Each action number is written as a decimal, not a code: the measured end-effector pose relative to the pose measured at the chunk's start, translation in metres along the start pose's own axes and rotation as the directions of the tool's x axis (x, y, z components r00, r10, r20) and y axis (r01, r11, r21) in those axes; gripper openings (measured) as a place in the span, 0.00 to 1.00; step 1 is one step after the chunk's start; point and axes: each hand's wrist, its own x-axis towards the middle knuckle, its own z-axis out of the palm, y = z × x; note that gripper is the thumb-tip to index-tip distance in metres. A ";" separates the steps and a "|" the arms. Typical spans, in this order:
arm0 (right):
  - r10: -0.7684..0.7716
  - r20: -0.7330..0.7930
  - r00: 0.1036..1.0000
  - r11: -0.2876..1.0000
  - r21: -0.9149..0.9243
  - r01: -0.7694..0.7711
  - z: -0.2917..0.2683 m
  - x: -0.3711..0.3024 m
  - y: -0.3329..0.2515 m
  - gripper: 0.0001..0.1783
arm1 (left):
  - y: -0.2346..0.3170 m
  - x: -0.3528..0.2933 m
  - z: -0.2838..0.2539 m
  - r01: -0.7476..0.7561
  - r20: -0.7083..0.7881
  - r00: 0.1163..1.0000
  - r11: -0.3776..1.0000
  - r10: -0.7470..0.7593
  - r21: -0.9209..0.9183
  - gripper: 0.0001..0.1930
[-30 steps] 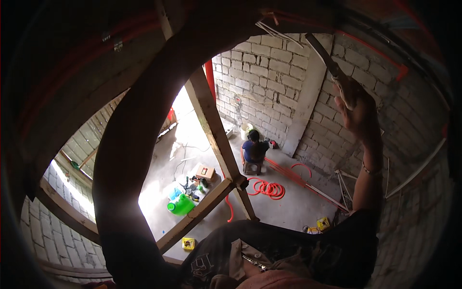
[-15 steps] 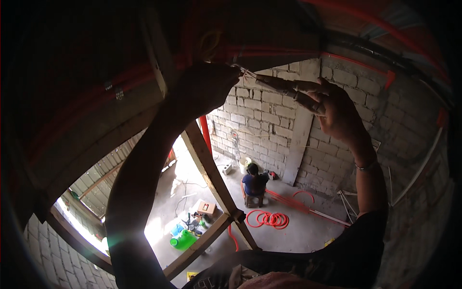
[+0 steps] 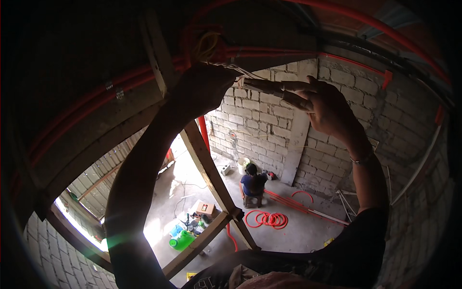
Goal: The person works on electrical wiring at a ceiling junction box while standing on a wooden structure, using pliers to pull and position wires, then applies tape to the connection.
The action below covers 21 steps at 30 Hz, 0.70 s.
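Overhead, my left hand (image 3: 207, 89) is a dark shape with its fingers closed on a few thin electrical wires (image 3: 248, 73), whose ends stick out to the right of it. Pliers (image 3: 263, 86) are in my right hand (image 3: 334, 111), with the fingers round the handles. Their jaws point left, close to the wires by my left fingertips; whether they touch is unclear. Behind my left hand hangs a loop of yellow wire (image 3: 207, 45), beside an orange-red conduit (image 3: 250, 50) running along the beam.
Wooden posts and braces (image 3: 204, 161) cross in front of me. Far below, a person (image 3: 253, 182) sits on a stool near coiled orange tubing (image 3: 269, 219). A green container (image 3: 182, 241) and a cardboard box (image 3: 206, 208) stand on the floor. A block wall (image 3: 260, 113) rises behind.
Both hands have shifted slightly left, and the plier jaws have come nearer my left fingers. More of the wire now shows above the pliers. The overhead area looks brighter.
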 end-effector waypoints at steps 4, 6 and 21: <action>0.121 0.117 0.986 0.989 0.076 -0.130 -0.015 0.007 -0.012 0.18 | 0.000 -0.001 -0.001 -0.005 -0.031 1.000 1.000 0.005 -0.022 0.12; 0.074 0.086 0.994 0.995 0.056 -0.079 -0.014 0.007 -0.010 0.18 | 0.000 0.000 -0.001 -0.001 -0.016 1.000 1.000 0.000 -0.011 0.12; -0.114 -0.098 0.989 0.983 -0.157 0.098 0.006 0.011 -0.001 0.13 | -0.001 0.000 0.002 -0.022 0.010 1.000 1.000 0.022 0.005 0.12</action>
